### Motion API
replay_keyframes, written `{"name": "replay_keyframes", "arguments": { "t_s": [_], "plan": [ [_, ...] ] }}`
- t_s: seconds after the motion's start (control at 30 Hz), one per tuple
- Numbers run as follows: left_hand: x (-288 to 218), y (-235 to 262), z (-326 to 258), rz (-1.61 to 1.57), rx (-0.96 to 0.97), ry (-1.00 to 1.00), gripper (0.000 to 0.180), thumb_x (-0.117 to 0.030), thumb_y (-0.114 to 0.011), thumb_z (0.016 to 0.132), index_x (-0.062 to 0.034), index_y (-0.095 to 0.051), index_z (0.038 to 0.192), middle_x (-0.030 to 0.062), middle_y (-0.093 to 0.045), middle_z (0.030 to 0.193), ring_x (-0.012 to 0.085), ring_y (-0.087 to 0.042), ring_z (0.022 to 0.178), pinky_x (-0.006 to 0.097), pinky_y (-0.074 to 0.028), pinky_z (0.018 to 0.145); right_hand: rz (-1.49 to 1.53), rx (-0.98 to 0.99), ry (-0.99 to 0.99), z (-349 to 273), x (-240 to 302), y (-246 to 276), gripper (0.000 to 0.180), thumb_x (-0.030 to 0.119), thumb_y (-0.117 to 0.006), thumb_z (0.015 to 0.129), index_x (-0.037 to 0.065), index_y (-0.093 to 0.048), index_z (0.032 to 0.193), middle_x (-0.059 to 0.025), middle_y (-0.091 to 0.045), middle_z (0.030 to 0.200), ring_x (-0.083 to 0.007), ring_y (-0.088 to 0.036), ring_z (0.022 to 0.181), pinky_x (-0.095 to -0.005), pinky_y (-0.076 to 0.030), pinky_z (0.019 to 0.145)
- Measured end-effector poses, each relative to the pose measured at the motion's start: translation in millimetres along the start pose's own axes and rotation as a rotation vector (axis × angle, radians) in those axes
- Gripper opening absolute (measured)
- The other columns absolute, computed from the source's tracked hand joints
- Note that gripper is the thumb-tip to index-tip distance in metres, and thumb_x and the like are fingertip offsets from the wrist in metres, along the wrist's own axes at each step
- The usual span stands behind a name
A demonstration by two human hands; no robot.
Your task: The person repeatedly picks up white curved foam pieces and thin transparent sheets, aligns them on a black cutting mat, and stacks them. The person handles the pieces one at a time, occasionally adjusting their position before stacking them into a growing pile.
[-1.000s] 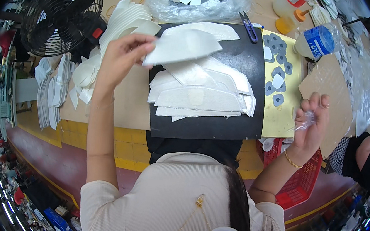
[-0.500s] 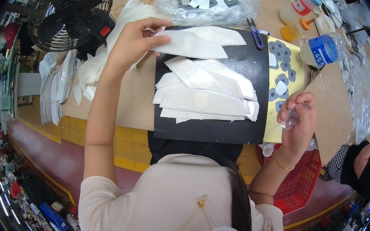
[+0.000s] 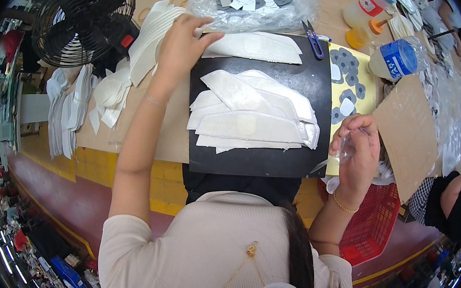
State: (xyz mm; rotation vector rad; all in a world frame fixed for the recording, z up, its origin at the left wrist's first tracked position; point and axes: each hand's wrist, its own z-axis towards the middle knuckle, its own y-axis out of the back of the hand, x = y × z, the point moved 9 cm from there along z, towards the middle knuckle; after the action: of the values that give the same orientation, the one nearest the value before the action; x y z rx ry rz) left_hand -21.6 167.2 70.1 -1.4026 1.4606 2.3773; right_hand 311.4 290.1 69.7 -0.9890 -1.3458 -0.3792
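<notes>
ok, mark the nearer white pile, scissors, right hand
nearer white pile [image 3: 253,119], head view: its upper surface
scissors [image 3: 314,41], head view: purple handles
right hand [image 3: 360,157], head view: middle of the hand

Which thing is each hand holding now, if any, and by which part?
Right hand: a crumpled clear plastic piece, held between thumb and curled fingers; which part is unclear. Left hand: thumb and fingers spread apart, nothing visibly held.
</notes>
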Motion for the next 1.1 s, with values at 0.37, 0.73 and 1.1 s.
{"name": "replay_keyframes", "arguments": {
  "t_s": [0.37,0.73,1.1],
  "plan": [
    [13,-6,-77,-0.108,0.234,0.181,0.036,-0.027,-0.077,0.081,0.0035,-0.067,0.096,0.0076,-0.063,0.08,0.0169,-0.061,0.075,0.028,-0.048,0.068,-0.412,0.238,-0.107,-7,-32,-63,0.016,0.014,-0.065,0.093,0.002,-0.064,0.104,0.0055,-0.051,0.075,-0.0027,-0.047,0.063,-0.019,-0.037,0.055],
    [-47,70,-88,-0.656,-0.108,-0.016,0.018,-0.01,-0.066,0.092,0.0041,-0.06,0.102,0.0094,-0.066,0.085,0.0155,-0.068,0.071,0.023,-0.053,0.063,-1.289,0.23,0.27,-17,-51,-88,0.027,0.016,-0.075,0.081,0.009,-0.065,0.106,-0.0075,-0.06,0.085,-0.0226,-0.06,0.063,-0.0325,-0.049,0.059],
    [-53,0,-142,-1.323,0.124,0.241,0.031,-0.004,-0.056,0.096,0.0082,-0.048,0.124,0.0208,-0.063,0.11,0.0305,-0.071,0.092,0.032,-0.06,0.074,-0.526,0.624,-0.043,-45,-1,-95,0.007,0.007,-0.074,0.077,0.006,-0.069,0.081,-0.004,-0.063,0.068,-0.0143,-0.058,0.058,-0.0264,-0.046,0.056]
  ]
}}
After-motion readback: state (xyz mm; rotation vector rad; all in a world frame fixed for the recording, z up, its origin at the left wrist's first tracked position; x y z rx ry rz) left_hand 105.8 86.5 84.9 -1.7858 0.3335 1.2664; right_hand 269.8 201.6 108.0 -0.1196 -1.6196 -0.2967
